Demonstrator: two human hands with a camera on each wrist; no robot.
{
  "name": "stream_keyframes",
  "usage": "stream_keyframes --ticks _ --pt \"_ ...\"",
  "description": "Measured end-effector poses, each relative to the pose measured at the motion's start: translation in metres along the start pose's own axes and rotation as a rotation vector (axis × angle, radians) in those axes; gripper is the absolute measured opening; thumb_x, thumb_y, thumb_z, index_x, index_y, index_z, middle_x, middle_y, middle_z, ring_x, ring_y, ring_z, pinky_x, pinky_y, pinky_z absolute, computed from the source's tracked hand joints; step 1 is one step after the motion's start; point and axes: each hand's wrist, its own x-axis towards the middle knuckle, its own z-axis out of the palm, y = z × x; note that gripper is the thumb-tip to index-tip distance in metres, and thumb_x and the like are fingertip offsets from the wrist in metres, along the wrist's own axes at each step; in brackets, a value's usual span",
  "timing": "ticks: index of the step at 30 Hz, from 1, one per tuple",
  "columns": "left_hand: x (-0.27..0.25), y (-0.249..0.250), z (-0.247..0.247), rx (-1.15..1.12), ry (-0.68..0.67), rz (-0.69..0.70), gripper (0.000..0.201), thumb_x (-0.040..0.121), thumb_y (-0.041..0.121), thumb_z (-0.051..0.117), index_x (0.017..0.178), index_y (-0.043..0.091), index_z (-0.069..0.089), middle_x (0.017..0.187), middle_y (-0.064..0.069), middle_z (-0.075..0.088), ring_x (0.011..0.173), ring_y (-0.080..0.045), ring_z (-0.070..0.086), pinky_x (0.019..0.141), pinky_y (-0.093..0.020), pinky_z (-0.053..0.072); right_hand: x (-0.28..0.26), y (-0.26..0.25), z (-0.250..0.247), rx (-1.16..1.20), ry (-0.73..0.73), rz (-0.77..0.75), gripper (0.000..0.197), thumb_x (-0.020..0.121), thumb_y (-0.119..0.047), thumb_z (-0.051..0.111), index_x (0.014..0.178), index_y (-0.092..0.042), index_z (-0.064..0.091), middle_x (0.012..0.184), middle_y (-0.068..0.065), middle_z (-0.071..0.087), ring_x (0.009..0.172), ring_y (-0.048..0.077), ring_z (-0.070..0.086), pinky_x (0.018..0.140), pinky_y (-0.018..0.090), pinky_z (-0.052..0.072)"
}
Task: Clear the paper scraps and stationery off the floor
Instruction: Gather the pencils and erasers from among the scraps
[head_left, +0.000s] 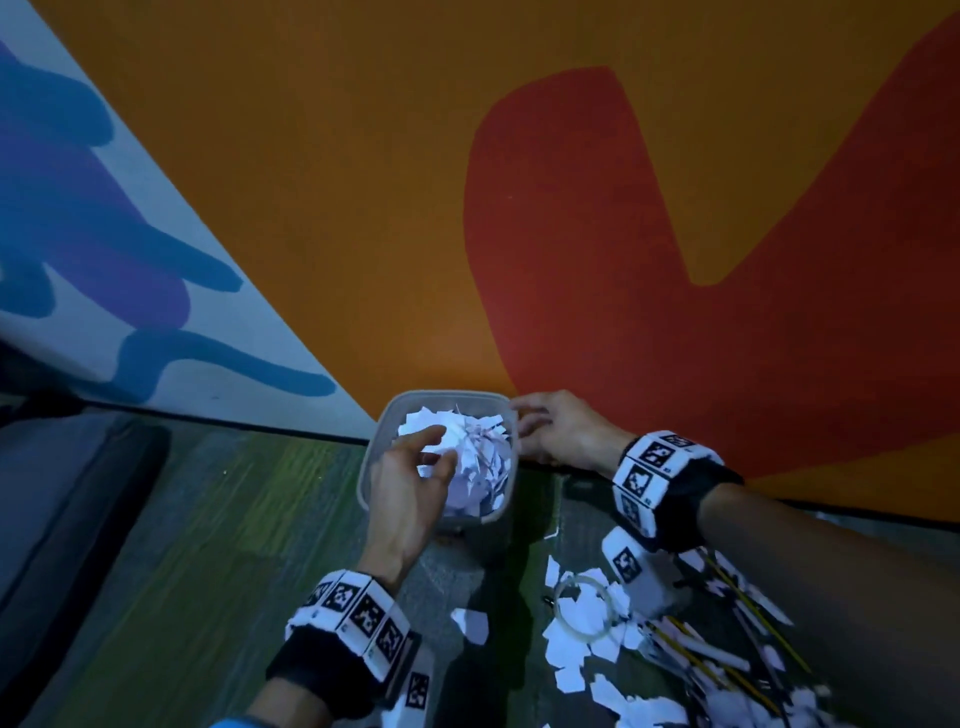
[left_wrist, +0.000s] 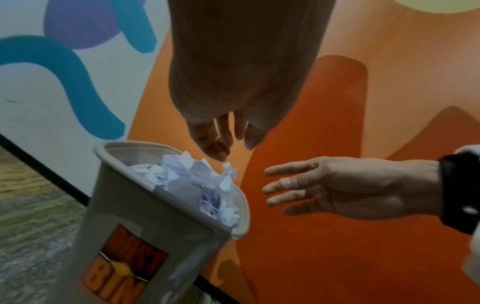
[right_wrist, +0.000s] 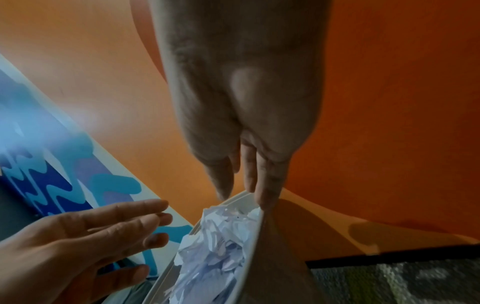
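At the left, bare green-grey carpeted floor (head_left: 218, 519) is seen running to the painted wall (head_left: 363, 182). The left hand (head_left: 410, 483) is held over the grey plastic dust bin (head_left: 374, 457), fingers loosely spread, holding nothing. The bin is heaped to its rim with white paper scraps (head_left: 467, 457). The right hand (head_left: 561, 431) is laid open-fingered at the bin's right rim. Rightward, loose white paper pieces (head_left: 576, 649), a clear tape ring (head_left: 584, 605) and yellow pencils (head_left: 727, 660) are strewn on the floor.

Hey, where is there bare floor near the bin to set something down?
Left of the dust bin, the carpet up to the black skirting is bare. To its right it is crowded: paper scraps, a tape roll and pencils.
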Motion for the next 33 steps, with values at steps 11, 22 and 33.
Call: stream_keyframes --ticks 11,22,33 --pt "-0.061 0.016 0.115 -0.098 -0.359 0.157 0.015 0.093 0.026 0.065 0.104 0.024 0.075 0.101 0.009 0.071 0.089 -0.003 0.067 0.078 -0.025 0.055 -0.085 0.088 -0.042 -0.270 -0.062 0.101 0.031 0.083 -0.021 0.078 0.113 -0.017 0.070 0.096 -0.004 0.069 0.078 0.004 0.063 0.069 0.019 0.052" --pt "-0.114 -0.067 0.224 0.144 -0.816 -0.102 0.030 0.084 0.006 0.057 0.062 0.023 0.068 0.069 0.005 0.070 0.064 -0.007 0.065 0.070 -0.025 0.054 -0.121 0.277 -0.017 -0.509 -0.045 0.351 0.019 0.081 -0.007 0.061 0.070 -0.003 0.075 0.074 0.013 0.072 0.069 0.024 0.066 0.069 0.036 0.056" --pt "-0.163 -0.072 0.316 0.019 -0.628 -0.669 0.052 0.079 0.055 0.074 0.062 0.005 0.070 0.072 -0.014 0.073 0.072 -0.026 0.071 0.069 -0.034 0.057 -0.118 0.337 0.025 -0.535 0.045 0.521 0.037 0.094 -0.020 0.061 0.068 -0.013 0.036 0.066 0.006 0.040 0.070 0.026 0.052 0.067 0.030 0.039"
